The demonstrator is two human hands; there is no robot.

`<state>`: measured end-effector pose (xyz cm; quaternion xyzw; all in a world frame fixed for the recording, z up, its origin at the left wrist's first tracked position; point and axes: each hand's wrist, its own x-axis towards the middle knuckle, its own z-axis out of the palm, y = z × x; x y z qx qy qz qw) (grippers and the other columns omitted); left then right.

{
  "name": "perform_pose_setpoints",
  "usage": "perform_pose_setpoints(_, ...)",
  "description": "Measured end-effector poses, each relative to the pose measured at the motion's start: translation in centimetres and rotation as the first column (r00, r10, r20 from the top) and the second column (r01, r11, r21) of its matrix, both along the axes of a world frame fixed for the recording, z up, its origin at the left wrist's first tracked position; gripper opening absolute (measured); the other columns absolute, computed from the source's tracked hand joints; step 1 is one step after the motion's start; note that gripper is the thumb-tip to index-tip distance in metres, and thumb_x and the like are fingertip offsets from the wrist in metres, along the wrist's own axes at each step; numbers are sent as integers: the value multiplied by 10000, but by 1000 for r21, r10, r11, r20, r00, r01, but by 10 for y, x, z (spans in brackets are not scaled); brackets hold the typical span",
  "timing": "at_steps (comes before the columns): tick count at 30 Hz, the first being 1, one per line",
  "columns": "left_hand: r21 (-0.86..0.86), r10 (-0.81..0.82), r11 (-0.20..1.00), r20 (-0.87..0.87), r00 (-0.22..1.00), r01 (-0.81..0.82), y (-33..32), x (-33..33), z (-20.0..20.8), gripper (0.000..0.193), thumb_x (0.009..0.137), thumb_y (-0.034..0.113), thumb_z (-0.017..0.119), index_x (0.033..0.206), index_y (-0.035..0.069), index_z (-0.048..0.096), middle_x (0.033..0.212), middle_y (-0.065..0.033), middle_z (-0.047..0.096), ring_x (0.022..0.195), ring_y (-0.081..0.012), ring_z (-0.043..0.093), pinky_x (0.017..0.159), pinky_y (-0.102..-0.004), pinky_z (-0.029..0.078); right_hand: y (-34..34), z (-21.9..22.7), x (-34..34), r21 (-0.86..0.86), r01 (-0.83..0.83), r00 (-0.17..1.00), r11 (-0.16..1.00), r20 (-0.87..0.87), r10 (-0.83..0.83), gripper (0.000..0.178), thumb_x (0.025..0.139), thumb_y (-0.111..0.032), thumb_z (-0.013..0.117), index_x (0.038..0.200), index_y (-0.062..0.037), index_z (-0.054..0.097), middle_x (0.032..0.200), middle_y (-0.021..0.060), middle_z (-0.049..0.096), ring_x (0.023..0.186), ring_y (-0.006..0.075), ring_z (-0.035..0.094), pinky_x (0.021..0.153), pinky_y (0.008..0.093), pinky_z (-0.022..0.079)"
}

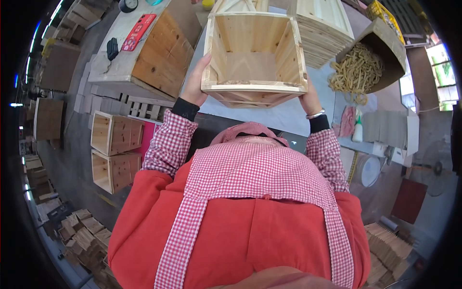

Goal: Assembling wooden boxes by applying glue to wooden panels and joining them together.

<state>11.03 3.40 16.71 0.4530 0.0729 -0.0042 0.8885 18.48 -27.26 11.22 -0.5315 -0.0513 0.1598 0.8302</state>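
Observation:
Between my two hands is a pale wooden box (250, 67), its open side facing me and its inside bare. My left hand (196, 83) is closed on its left side, with the thumb near the front edge. Against the right side, my right hand (312, 98) grips the lower corner; most of its fingers are hidden behind the wood. Just beyond the box lies another wooden piece with slanted braces (240, 6). A stack of wooden panels (320, 29) stands right of it on the pale worktable (284, 115).
A tipped carton (397, 53) spills tan bands (358, 72) at the right. Near it are a white bottle (357, 129) and grey sheets (385, 129). On the left, a wooden cabinet (163, 53) carries a red strip (138, 32). Two wooden boxes (115, 151) stand below it.

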Motion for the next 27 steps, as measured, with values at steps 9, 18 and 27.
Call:
perform_pose_setpoints(9, 846, -269, -49, 501, 822, -531, -47, 76, 73, 559, 915, 390, 553, 1300, -10, 488, 1389, -217, 440, 1285, -342, 428, 1058, -379, 338, 3, 55, 67, -393, 109, 981, 913, 189, -36, 284, 972, -232, 497, 1105, -11, 617, 871, 24, 636, 691, 90, 584, 599, 224, 469)
perform_pose_setpoints(18, 883, -156, -398, 201, 967, -248, -135, 181, 43, 622, 820, 533, 534, 1225, 63, 573, 1209, -148, 575, 1129, -352, 519, 1003, -541, 279, 38, 29, 97, -392, 333, 924, 858, 316, -215, 258, 881, -180, 552, 821, 51, 648, 637, 125, 623, 582, 161, 599, 561, 323, 478)
perform_pose_setpoints(27, 858, -180, -401, 269, 946, -320, -133, 182, 36, 546, 781, 464, 562, 1166, 79, 603, 1063, -111, 605, 1045, -328, 531, 973, -513, 286, 52, 23, 157, -196, 434, 879, 879, 306, -366, 253, 861, -178, 606, 783, 62, 617, 640, 135, 626, 591, 156, 577, 576, 324, 468)
